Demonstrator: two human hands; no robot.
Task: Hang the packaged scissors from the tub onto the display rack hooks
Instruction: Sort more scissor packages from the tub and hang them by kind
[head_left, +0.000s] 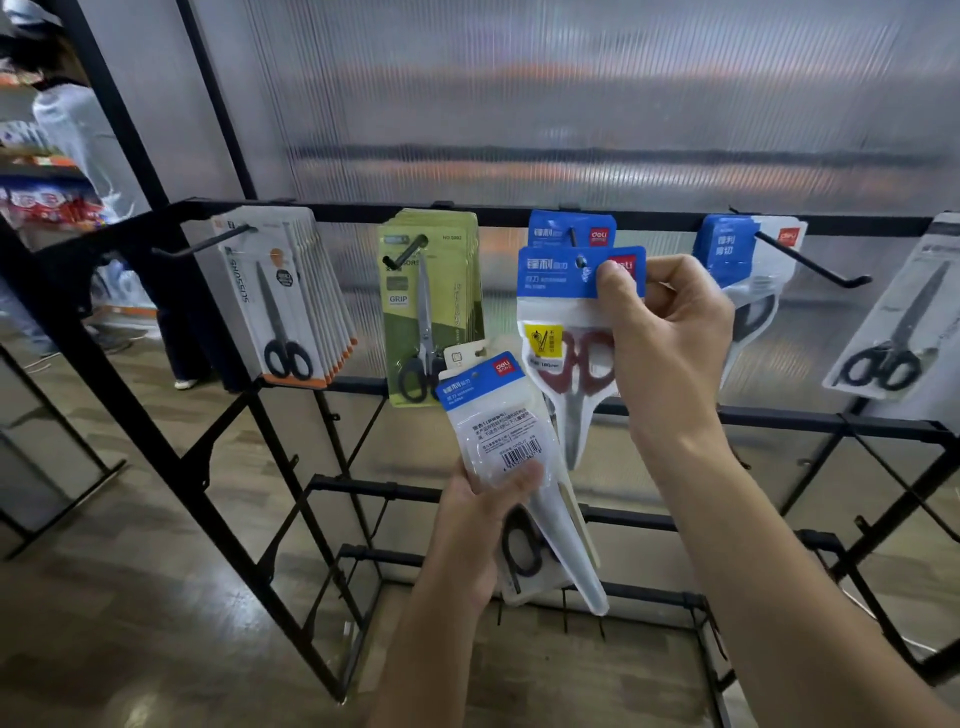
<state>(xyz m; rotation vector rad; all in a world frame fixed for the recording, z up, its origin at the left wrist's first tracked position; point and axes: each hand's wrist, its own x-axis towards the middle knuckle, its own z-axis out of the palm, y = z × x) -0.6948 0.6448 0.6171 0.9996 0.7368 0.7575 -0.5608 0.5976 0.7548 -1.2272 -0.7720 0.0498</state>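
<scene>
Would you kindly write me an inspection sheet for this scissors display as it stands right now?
Surface: black display rack with a top rail of hooks; lower rails bare.
Job's things: red-handled scissors pack held up at the middle hook, where one blue-topped pack hangs; whether its hole is on the hook cannot be told. More packs held lower down.
Clutter: nothing seen.
Hands: right hand pinches the red-handled pack's blue header; left hand grips the lower packs.
Cables: nothing seen.
Surroundings: white-carded packs and green packs hang to the left, another blue pack and a grey-carded pack to the right; ribbed translucent panel behind; wood-look floor.
</scene>
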